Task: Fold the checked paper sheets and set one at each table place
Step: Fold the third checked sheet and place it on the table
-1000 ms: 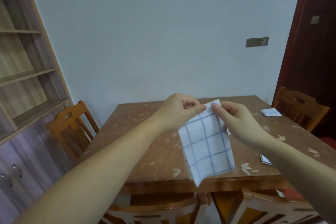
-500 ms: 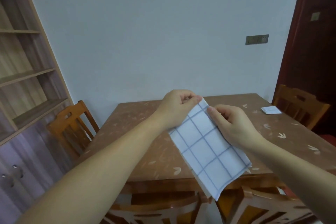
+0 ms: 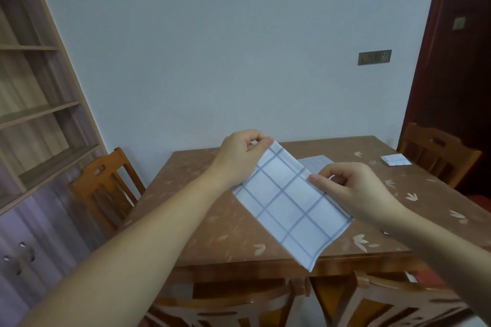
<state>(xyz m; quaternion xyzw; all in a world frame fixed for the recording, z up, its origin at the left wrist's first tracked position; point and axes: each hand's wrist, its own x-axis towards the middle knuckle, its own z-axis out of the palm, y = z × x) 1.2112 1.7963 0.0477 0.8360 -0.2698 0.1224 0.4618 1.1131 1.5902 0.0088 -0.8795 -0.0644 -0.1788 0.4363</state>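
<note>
The checked paper sheet (image 3: 289, 204), doubled into a long strip, is held slantwise in the air over the near edge of the table (image 3: 202, 220), with its lower corner hanging just past that edge. The left hand (image 3: 239, 159) pinches its top corner and the right hand (image 3: 353, 188) pinches its long right edge. Behind it, near the table's middle, a flat sheet (image 3: 316, 162) lies partly hidden. At the table's far right a small folded sheet (image 3: 396, 160) rests before a wooden chair (image 3: 435, 148).
</note>
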